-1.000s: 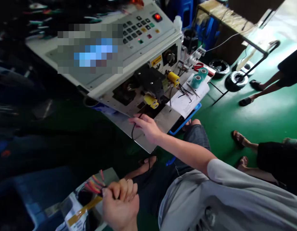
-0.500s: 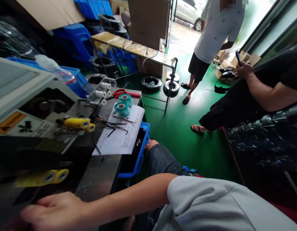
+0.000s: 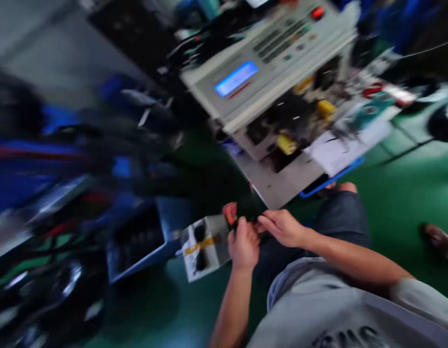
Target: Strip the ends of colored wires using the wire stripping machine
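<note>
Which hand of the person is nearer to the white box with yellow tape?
Left. The left hand appears just beside the white box in the picture; the right hand is farther away, on the left hand's other side.

from my remote seat i'm watching the flat grey metal worktop (image 3: 291,181): a white paper sheet (image 3: 327,155) lies across it, short cylindrical teal rolls (image 3: 372,112) and thin dark wires (image 3: 349,139) on that paper, blurred red-handled scissors (image 3: 372,90) just behind; below, smooth green floor (image 3: 158,314) bears a brown strapped sandal (image 3: 437,238).
</note>
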Demonstrator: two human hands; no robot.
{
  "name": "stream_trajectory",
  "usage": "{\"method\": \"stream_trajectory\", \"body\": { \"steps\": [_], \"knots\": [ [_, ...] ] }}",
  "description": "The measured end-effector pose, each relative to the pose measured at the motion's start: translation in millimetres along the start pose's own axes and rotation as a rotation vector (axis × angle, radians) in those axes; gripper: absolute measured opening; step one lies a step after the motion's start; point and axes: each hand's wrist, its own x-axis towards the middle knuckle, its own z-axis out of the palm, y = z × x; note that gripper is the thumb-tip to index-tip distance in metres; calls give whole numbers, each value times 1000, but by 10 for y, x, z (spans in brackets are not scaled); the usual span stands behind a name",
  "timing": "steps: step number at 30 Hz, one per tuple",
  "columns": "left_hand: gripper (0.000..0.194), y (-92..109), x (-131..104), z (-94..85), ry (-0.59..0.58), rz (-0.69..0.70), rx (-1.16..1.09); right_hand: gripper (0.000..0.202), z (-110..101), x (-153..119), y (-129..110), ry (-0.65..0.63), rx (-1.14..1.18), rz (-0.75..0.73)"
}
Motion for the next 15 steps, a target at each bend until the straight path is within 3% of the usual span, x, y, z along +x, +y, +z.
{"method": "stream_trajectory", "body": {
  "steps": [2, 5, 9, 15],
  "knots": [
    [74, 79, -27, -183, 39, 88, -26, 44, 69, -22, 89, -94, -55, -141],
    [73, 101, -55, -214, -31, 127, -56, 43, 163, -169, 41, -148, -105, -261],
    [64, 105, -90, -183, -65, 118, -77, 42, 192, -250, -25, -139, -167, -289],
    [57, 91, -59, -253, -28, 136, -45, 35, 289, -215, 107, -141, -192, -264]
  ]
}}
